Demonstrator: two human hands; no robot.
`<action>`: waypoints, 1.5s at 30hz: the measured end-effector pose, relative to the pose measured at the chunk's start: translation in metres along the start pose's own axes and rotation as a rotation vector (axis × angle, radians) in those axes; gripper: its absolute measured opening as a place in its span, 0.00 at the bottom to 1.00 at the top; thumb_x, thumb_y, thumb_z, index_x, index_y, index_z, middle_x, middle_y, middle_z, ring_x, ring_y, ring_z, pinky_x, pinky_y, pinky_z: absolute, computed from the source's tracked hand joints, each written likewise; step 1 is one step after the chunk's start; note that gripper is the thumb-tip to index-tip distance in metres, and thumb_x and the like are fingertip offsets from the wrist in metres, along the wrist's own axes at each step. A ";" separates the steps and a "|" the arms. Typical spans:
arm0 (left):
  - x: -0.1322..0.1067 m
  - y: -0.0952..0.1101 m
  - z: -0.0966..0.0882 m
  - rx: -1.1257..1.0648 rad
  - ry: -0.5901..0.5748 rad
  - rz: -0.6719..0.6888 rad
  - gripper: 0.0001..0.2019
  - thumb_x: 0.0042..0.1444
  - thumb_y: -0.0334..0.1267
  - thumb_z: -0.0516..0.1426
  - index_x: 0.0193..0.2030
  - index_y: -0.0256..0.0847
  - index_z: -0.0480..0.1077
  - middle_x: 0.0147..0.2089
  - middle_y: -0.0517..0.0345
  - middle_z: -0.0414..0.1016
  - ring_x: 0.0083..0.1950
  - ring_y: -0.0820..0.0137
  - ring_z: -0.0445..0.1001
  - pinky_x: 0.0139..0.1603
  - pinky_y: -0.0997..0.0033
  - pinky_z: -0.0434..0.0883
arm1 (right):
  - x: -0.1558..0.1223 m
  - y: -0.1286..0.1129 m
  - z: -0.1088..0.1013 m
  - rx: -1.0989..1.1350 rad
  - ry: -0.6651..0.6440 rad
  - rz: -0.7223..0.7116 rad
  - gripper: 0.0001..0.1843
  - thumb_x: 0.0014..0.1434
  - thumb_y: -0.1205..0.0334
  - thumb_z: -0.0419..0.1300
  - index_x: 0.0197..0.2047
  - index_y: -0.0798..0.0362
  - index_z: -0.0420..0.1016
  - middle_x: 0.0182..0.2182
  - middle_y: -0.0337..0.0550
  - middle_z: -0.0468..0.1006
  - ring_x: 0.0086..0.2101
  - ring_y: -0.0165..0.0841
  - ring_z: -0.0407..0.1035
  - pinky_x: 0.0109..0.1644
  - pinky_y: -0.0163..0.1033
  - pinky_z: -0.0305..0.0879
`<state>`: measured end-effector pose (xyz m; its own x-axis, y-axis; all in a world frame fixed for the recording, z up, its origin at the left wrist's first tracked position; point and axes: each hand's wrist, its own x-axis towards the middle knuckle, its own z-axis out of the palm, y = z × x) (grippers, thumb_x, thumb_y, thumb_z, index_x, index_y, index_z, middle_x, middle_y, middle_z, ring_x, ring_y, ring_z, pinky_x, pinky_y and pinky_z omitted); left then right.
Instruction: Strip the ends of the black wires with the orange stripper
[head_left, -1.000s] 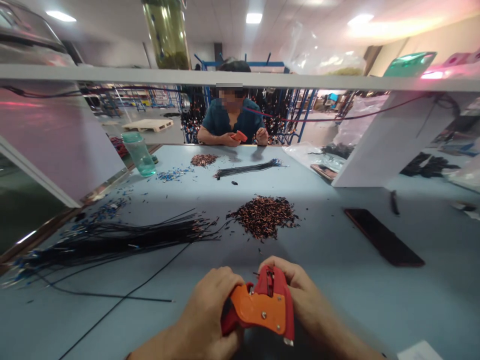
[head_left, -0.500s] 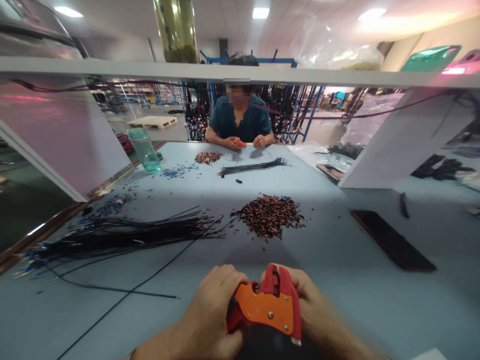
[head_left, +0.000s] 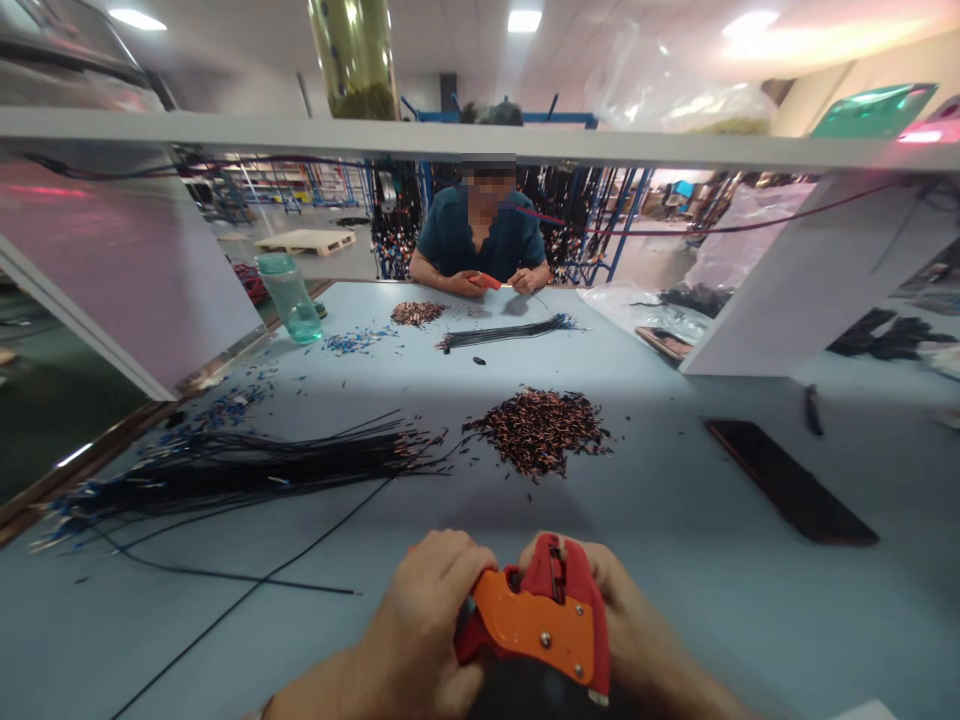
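A red and orange wire stripper [head_left: 536,625] is held low over the near side of the table, its head toward the right. My left hand [head_left: 424,620] is closed around its handles. My right hand [head_left: 622,600] is closed around the back of the red head, and most of its fingers are hidden behind the tool. Whether a wire sits in the jaws cannot be made out. To the left lies a bundle of black wires [head_left: 262,470] with blue-tipped ends. Beyond the stripper is a heap of short black and copper scraps [head_left: 544,430].
A dark phone [head_left: 787,480] lies at the right. Across the table a co-worker [head_left: 480,240] holds a red tool near a smaller wire bundle [head_left: 510,330]. A green bottle [head_left: 289,300] stands at the left edge. Overhead runs a white shelf [head_left: 480,140].
The wire stripper and my right hand have shifted very slightly right and down. My left hand keeps its grip on the handles.
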<state>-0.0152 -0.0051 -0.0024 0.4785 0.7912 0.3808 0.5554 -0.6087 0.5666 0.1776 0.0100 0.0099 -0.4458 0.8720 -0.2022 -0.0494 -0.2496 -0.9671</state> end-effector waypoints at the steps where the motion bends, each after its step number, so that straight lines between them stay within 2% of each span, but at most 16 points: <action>1: 0.000 0.000 0.000 0.009 0.003 0.007 0.16 0.43 0.30 0.60 0.41 0.40 0.65 0.32 0.52 0.68 0.32 0.64 0.64 0.32 0.64 0.59 | 0.000 0.001 0.000 -0.009 -0.003 -0.003 0.14 0.46 0.58 0.68 0.23 0.55 0.68 0.21 0.34 0.66 0.23 0.26 0.56 0.26 0.28 0.57; 7: 0.002 0.003 0.000 0.070 0.046 0.039 0.10 0.49 0.33 0.59 0.39 0.40 0.65 0.28 0.55 0.69 0.28 0.66 0.65 0.28 0.67 0.58 | 0.000 -0.002 0.000 -0.031 0.018 0.000 0.16 0.45 0.55 0.69 0.22 0.54 0.68 0.21 0.34 0.67 0.23 0.26 0.57 0.27 0.30 0.59; 11: 0.001 0.002 0.000 0.131 0.073 0.092 0.12 0.46 0.28 0.58 0.39 0.41 0.66 0.26 0.56 0.70 0.26 0.67 0.64 0.26 0.68 0.56 | 0.000 -0.006 0.002 -0.028 0.016 0.005 0.17 0.43 0.53 0.70 0.22 0.54 0.68 0.19 0.32 0.66 0.22 0.25 0.57 0.27 0.30 0.59; 17: -0.004 -0.003 0.003 0.239 0.044 0.156 0.14 0.43 0.26 0.56 0.39 0.38 0.66 0.26 0.53 0.70 0.25 0.66 0.65 0.24 0.67 0.55 | 0.001 -0.004 0.003 -0.001 -0.011 -0.011 0.16 0.44 0.54 0.70 0.24 0.54 0.70 0.21 0.33 0.69 0.21 0.24 0.58 0.26 0.30 0.59; 23: -0.004 -0.003 0.001 0.231 0.083 0.205 0.13 0.42 0.25 0.56 0.37 0.40 0.66 0.23 0.56 0.68 0.23 0.67 0.62 0.23 0.68 0.52 | 0.000 -0.002 0.003 0.033 -0.052 -0.016 0.16 0.45 0.57 0.70 0.23 0.54 0.68 0.16 0.31 0.67 0.18 0.23 0.56 0.22 0.28 0.54; 28: -0.003 -0.002 0.001 0.212 0.074 0.213 0.11 0.41 0.24 0.53 0.33 0.42 0.64 0.21 0.58 0.66 0.21 0.69 0.60 0.22 0.69 0.51 | -0.002 -0.009 0.006 0.030 -0.060 -0.004 0.13 0.46 0.58 0.68 0.24 0.54 0.69 0.18 0.32 0.68 0.20 0.24 0.58 0.25 0.30 0.57; 32: -0.004 -0.003 0.001 0.160 0.093 0.163 0.10 0.42 0.24 0.53 0.30 0.43 0.62 0.20 0.61 0.65 0.21 0.71 0.60 0.22 0.70 0.51 | -0.002 -0.012 0.007 0.023 -0.064 -0.082 0.11 0.50 0.60 0.64 0.22 0.54 0.68 0.20 0.32 0.65 0.22 0.26 0.59 0.29 0.31 0.59; 35: -0.001 -0.001 -0.004 0.026 0.093 0.041 0.07 0.45 0.26 0.55 0.29 0.42 0.63 0.21 0.64 0.63 0.21 0.74 0.59 0.23 0.72 0.53 | -0.001 -0.010 0.002 -0.075 -0.049 -0.181 0.09 0.53 0.60 0.62 0.25 0.53 0.71 0.22 0.34 0.67 0.26 0.29 0.61 0.32 0.32 0.60; 38: 0.005 0.002 -0.014 -0.236 0.073 -0.203 0.04 0.49 0.30 0.56 0.30 0.40 0.64 0.22 0.66 0.59 0.21 0.76 0.55 0.23 0.75 0.54 | 0.001 -0.006 -0.004 -0.239 0.036 -0.198 0.09 0.57 0.57 0.59 0.30 0.53 0.73 0.22 0.34 0.66 0.25 0.29 0.59 0.29 0.33 0.57; 41: 0.010 0.002 -0.020 -0.640 0.016 -0.422 0.06 0.50 0.35 0.57 0.36 0.38 0.67 0.25 0.62 0.65 0.25 0.74 0.62 0.26 0.75 0.60 | 0.002 -0.006 -0.010 -0.331 0.100 -0.151 0.10 0.58 0.56 0.55 0.31 0.53 0.71 0.19 0.32 0.61 0.21 0.28 0.55 0.25 0.33 0.52; 45: 0.009 -0.007 -0.015 -1.288 -0.159 -0.554 0.16 0.45 0.40 0.60 0.41 0.34 0.71 0.27 0.57 0.71 0.27 0.69 0.69 0.30 0.69 0.67 | 0.003 -0.011 -0.018 -0.475 0.191 -0.223 0.10 0.59 0.56 0.54 0.32 0.53 0.71 0.21 0.33 0.60 0.23 0.29 0.55 0.26 0.33 0.52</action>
<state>-0.0252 0.0072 0.0083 0.5252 0.8386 -0.1447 -0.2665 0.3235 0.9079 0.1926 0.0224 0.0170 -0.2982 0.9539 0.0341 0.3039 0.1287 -0.9440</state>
